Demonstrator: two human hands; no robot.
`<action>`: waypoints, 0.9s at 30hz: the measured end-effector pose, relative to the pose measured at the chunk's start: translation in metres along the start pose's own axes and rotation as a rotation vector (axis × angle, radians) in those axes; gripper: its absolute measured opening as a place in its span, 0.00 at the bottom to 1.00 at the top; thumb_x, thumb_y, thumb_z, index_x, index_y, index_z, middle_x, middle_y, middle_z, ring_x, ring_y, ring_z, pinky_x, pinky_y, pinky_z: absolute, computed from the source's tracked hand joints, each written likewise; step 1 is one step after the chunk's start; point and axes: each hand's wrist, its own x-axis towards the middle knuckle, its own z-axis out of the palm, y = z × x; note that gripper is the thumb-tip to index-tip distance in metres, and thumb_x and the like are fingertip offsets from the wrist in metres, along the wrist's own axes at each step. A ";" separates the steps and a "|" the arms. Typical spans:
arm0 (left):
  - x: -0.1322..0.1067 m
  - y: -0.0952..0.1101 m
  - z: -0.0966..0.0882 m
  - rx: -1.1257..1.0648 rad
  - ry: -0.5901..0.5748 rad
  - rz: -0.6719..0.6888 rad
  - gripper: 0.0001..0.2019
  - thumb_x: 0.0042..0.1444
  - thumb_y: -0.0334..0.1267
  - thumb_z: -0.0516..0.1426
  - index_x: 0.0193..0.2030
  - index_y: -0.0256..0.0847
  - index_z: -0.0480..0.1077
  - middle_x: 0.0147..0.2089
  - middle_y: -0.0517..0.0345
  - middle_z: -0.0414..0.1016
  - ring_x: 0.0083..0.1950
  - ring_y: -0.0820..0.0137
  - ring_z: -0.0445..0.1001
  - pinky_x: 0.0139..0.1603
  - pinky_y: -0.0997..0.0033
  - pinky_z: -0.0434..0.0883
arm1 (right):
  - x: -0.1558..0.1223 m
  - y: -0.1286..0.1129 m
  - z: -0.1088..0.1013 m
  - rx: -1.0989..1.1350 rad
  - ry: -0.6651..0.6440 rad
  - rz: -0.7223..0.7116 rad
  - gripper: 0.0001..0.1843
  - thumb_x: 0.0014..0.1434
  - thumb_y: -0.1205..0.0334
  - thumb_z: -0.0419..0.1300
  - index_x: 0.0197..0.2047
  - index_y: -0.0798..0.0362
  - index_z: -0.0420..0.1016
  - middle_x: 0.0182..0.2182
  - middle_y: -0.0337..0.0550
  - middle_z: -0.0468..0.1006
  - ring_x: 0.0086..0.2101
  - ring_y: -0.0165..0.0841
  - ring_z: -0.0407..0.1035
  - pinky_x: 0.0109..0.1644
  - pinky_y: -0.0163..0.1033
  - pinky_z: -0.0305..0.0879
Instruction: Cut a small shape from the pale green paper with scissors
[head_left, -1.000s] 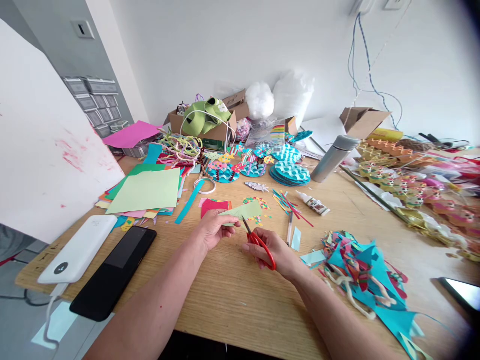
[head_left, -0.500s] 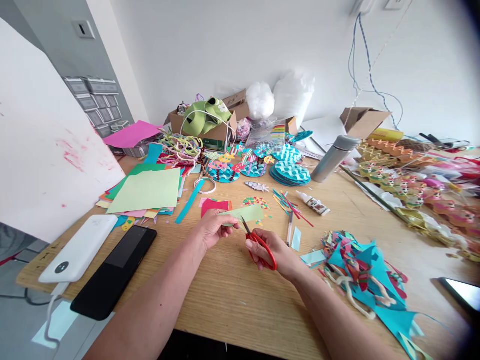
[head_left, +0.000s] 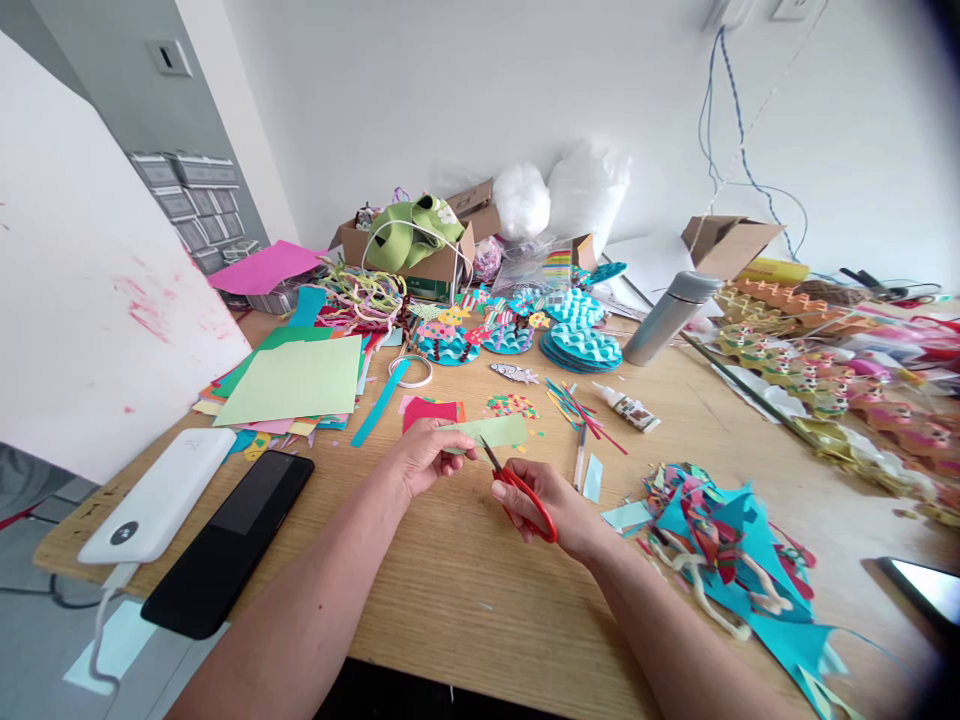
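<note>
My left hand (head_left: 433, 455) pinches the left end of a pale green paper strip (head_left: 501, 430) between thumb and fingers, just above the table. My right hand (head_left: 544, 505) is closed around the red handles of a pair of scissors (head_left: 531, 500). Their blades reach up and left to the strip's lower edge, close to my left fingertips; whether they are cutting into it I cannot tell. Behind the strip lie red paper pieces (head_left: 429, 411) and a scatter of tiny coloured paper bits (head_left: 512, 405).
Coloured sheets (head_left: 289, 380), a white power bank (head_left: 157, 495) and a black phone (head_left: 229, 545) lie left. A glue bottle (head_left: 628, 408), a grey flask (head_left: 670, 318) and a heap of paper scraps (head_left: 739, 550) stand or lie right. Paper fish crafts (head_left: 446, 345) stand behind.
The scissors and my right hand have shifted very slightly right, with the blade tips a little lower against the strip. My left hand keeps its pinch.
</note>
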 end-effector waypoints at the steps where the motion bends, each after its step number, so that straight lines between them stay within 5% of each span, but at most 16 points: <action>1: 0.000 0.000 0.000 -0.006 -0.003 -0.002 0.06 0.38 0.33 0.62 0.23 0.33 0.71 0.24 0.54 0.75 0.17 0.82 0.63 0.16 0.82 0.51 | 0.000 0.000 0.000 0.003 0.001 -0.002 0.24 0.49 0.43 0.64 0.25 0.52 0.59 0.14 0.30 0.64 0.14 0.23 0.59 0.17 0.29 0.48; 13: 0.001 0.000 0.001 -0.183 -0.012 0.007 0.07 0.41 0.32 0.65 0.29 0.36 0.72 0.30 0.51 0.78 0.23 0.78 0.70 0.22 0.80 0.62 | 0.001 0.001 0.000 0.037 0.068 -0.035 0.23 0.51 0.44 0.63 0.25 0.51 0.57 0.12 0.30 0.65 0.13 0.23 0.57 0.17 0.29 0.46; 27: 0.004 -0.008 0.007 -0.140 0.060 0.106 0.07 0.35 0.28 0.66 0.24 0.36 0.73 0.25 0.57 0.72 0.22 0.78 0.66 0.21 0.78 0.59 | 0.001 -0.001 0.003 -0.009 0.053 -0.025 0.23 0.52 0.42 0.61 0.26 0.52 0.58 0.12 0.29 0.63 0.13 0.23 0.56 0.17 0.30 0.45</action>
